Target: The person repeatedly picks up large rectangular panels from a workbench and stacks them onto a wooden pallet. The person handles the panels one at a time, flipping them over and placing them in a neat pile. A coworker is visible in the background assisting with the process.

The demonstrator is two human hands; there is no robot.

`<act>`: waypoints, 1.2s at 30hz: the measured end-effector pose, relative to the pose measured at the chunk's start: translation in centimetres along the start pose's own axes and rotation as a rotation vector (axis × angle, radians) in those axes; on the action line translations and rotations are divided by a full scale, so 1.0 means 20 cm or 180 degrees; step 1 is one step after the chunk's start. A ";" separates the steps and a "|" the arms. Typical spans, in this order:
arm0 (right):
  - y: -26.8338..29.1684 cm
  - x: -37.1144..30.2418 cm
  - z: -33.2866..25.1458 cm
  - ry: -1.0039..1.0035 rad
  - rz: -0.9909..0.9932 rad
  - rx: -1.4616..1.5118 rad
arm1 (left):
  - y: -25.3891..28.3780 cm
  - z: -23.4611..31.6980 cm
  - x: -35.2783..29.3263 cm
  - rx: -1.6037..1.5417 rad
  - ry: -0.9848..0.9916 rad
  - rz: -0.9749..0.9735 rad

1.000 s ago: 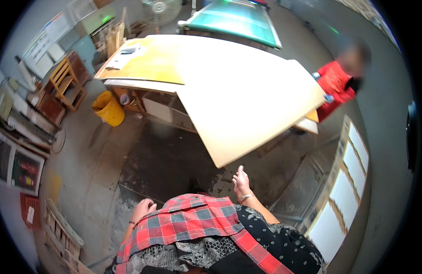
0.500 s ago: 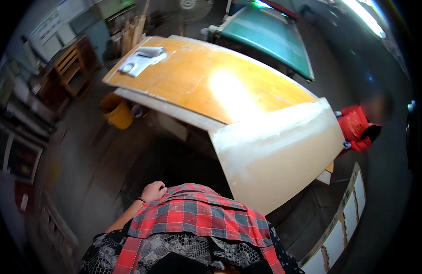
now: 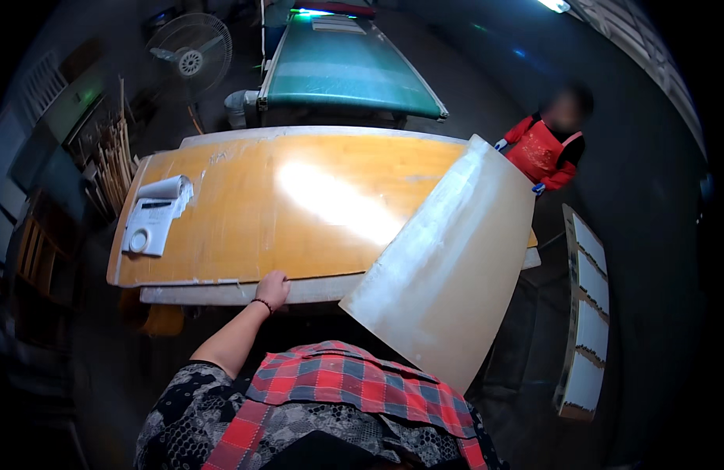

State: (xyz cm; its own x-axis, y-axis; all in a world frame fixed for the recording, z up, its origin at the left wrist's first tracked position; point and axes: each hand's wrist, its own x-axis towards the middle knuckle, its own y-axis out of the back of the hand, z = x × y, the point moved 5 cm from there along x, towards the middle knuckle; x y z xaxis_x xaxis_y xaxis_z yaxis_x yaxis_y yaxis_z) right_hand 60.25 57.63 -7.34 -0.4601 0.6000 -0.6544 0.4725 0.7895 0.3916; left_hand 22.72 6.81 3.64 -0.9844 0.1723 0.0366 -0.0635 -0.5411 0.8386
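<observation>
My left hand (image 3: 273, 290) is at the near edge of a large, glossy orange-yellow board (image 3: 221, 227), its fingers curled over that edge. The orange board lies on a pale slab (image 3: 197, 294) that sticks out beneath it. A beige panel (image 3: 464, 274) with a whitish smeared band slants across the right end of the orange board, its near corner close to my apron. My right hand does not show; the panel and my body cover that side. At the panel's far right edge, another person (image 3: 539, 153) in a red apron has gloved hands against it.
Papers with a roll of tape (image 3: 140, 240) lie on the board's left end. Beyond stands a green conveyor table (image 3: 346, 74), with a fan (image 3: 191, 61) to its left. Wood strips (image 3: 111, 168) lean at left. A rack of white panels (image 3: 588, 329) stands at right.
My left hand has gone from beside my apron forward to the orange board's near edge. My view has turned left and the beige panel now appears steeper. The other person still stands at the panel.
</observation>
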 end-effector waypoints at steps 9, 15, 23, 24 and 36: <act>-0.23 -0.20 -0.09 -0.0282 -0.0622 0.1190 | -0.13 -0.09 -0.09 0.0530 -0.0322 0.0572; -0.48 -0.12 -0.19 -0.0764 -0.1896 0.2184 | -0.12 -0.09 -0.17 0.0544 -0.0001 0.0248; -0.70 0.00 -0.24 -0.1241 -0.2579 0.2350 | -0.31 -0.25 -0.68 -0.0065 0.1214 -0.0501; -0.71 0.02 -0.23 -0.1237 -0.2517 0.2291 | -0.38 -0.31 -0.82 -0.0063 0.1465 -0.0787; -0.63 0.02 -0.23 -0.0905 -0.1939 0.1687 | -0.46 -0.83 -1.24 -0.0044 0.2160 -0.1704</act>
State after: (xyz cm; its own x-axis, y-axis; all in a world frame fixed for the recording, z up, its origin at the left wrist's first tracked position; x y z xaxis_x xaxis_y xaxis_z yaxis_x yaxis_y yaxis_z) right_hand 50.60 48.61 -9.50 -0.5754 -0.0204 -0.8177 0.5258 0.7566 -0.3888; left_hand 45.04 -6.17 -14.06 -0.7062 -0.1196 -0.6978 -0.5445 -0.5383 0.6433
